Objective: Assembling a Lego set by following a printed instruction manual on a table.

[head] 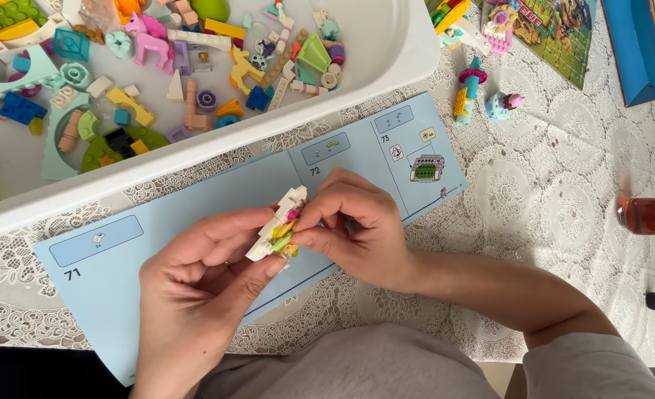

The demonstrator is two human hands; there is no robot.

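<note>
Nearest us, our left hand (194,284) and right hand (353,225) pinched a small white brick assembly (279,225) between them over the blue instruction booklet (194,192), near the white tray (386,44).

Setting: a home, at a table being used for play. A white lace tablecloth (534,199) is covering the table. A white plastic tub (386,52) is sitting at the top, holding loose toy bricks (131,103) in pastel colours and a pink toy horse (148,38). A pale blue instruction booklet (106,258) is lying open just below it. A jigsaw puzzle (556,33) and a blue box lid (634,48) are lying at upper right, and a glass of reddish drink (649,216) is standing at the right edge.
</note>
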